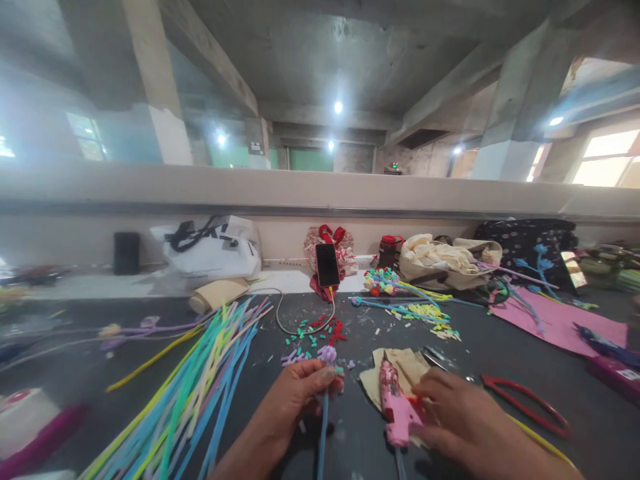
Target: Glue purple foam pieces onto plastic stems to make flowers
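My left hand (306, 393) pinches the top of a blue pipe-cleaner stem (324, 433), just below a small purple flower head (327, 355). A bit of green shows beside the flower at my fingertips. To the right, a pink hot glue gun (397, 403) points away from me over a crumpled beige sheet (370, 377). My right hand (450, 407), slightly blurred, has its fingers and thumb around the gun's handle. Part of the handle is hidden behind those fingers. Several short purple pieces (295, 357) lie just beyond my left hand.
A big bundle of coloured pipe cleaners (190, 400) spreads at left. Red-handled scissors (530, 400) lie at right, near a pink sheet (560, 320). Cut red and green bits (337, 330) and yellow bits (425, 313) are scattered ahead. A phone (327, 265) stands behind them on a cable.
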A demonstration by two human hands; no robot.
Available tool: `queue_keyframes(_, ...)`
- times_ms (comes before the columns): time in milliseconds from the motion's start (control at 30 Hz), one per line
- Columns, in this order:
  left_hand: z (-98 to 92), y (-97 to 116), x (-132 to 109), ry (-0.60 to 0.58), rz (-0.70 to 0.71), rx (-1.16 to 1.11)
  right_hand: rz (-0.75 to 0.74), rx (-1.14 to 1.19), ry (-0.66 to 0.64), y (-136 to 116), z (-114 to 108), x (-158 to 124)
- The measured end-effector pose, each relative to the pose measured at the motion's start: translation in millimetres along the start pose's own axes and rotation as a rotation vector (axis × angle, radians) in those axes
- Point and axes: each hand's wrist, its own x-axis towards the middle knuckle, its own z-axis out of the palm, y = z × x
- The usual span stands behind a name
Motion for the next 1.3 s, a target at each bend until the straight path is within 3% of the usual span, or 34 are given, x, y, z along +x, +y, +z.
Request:
queue_keyframes(133,29.3,-4,7,-0.012,-0.050,-0.025,-0.010,-0.254,-0.035,1,18,0)
queue_keyframes(233,46.7,-9,22,0.025,-0.081,-0.002,0.002,-0.313,-0.060,3,23,6)
queue_keyframes(400,50.8,-22,44,0.091,-0.100,0.073,-0.009,-0.223,-0.040,9,21,5)
queue_keyframes(600,47.0,-30,51,0.109,-0.111,0.142,0.015,0.142,0.015,15,-11,-2)
queue_keyframes(733,47.8,-33,51,0.106,-0.100,0.139,0.145,0.581,0.227,24,-36,-11)
queue_keyframes(833,48.3,-33,48,0.112,-0.059,0.113,0.297,1.023,0.384,27,-41,-15)
queue_keyframes(900,46.7,-30,44,0.125,-0.020,0.100,0.297,1.205,0.385,22,-37,-13)
queue_keyframes(1100,24.8,-2,21,0.206,0.140,0.099,0.123,1.310,0.086,-14,0,22)
queue_keyframes(1300,-2.6,3,12,0.238,0.210,0.019,0.052,1.329,0.057,-41,32,79)
